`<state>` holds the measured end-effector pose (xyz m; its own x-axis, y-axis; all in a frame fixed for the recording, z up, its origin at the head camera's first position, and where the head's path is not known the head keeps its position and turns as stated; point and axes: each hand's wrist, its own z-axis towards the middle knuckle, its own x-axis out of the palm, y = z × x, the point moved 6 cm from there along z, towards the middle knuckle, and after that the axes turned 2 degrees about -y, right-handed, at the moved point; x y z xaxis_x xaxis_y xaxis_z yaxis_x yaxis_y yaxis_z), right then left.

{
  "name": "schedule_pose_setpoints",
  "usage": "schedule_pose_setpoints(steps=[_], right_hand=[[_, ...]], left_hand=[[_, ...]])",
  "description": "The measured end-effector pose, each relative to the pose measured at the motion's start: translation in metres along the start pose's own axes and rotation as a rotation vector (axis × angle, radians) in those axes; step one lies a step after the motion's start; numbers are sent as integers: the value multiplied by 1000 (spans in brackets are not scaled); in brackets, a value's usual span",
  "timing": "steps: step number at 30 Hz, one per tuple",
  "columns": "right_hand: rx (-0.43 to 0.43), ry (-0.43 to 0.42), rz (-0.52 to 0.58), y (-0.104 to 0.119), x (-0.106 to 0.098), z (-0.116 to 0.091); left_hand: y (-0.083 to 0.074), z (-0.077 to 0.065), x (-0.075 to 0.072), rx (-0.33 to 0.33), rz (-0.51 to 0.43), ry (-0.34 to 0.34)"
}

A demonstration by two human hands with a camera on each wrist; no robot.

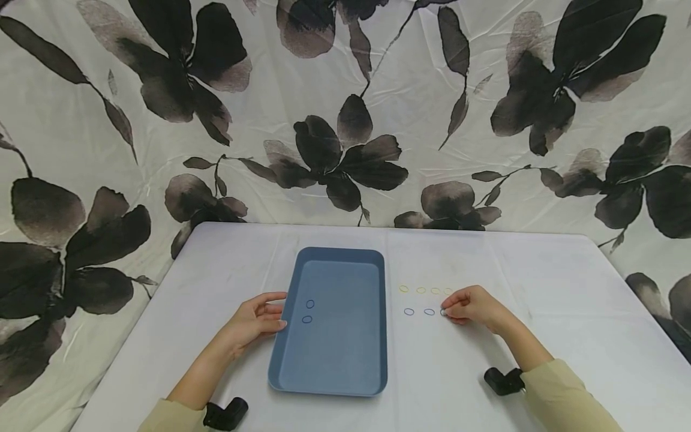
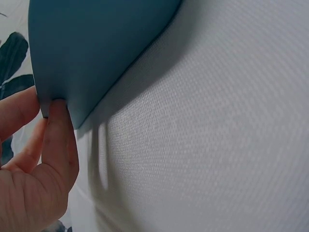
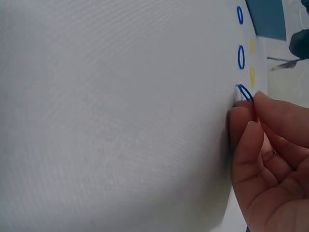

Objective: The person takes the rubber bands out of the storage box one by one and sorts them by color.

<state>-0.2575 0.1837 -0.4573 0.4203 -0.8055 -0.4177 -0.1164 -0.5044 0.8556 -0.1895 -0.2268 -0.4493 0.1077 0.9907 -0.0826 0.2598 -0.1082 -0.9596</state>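
Note:
My left hand (image 1: 252, 321) is at the left rim of a shallow blue tray (image 1: 345, 360). In the left wrist view, its thumb and fingers pinch the tray's edge (image 2: 82, 53). Inside the tray lie two thin dark blue rings (image 1: 307, 319), like small rubber bands. To the tray's right, my right hand (image 1: 479, 309) pinches a blue rubber band (image 3: 246, 93) between thumb and fingertips; one side of the band is tilted up off the cloth. Two more blue rubber bands (image 1: 429, 312) lie in line with it on the table, nearer the tray.
A row of yellow rubber bands (image 1: 420, 290) lies behind the blue ones, partly hidden by the right hand. White cloth covers the table (image 1: 442, 384). Black devices (image 1: 504, 381) are on both wrists. A floral curtain (image 1: 324, 78) hangs behind the table.

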Motion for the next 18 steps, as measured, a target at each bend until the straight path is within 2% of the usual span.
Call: schedule_pose_setpoints(steps=[18], right_hand=[[25, -4, -79, 17, -13, 4]], left_hand=[[1, 1, -1, -1, 5, 2]])
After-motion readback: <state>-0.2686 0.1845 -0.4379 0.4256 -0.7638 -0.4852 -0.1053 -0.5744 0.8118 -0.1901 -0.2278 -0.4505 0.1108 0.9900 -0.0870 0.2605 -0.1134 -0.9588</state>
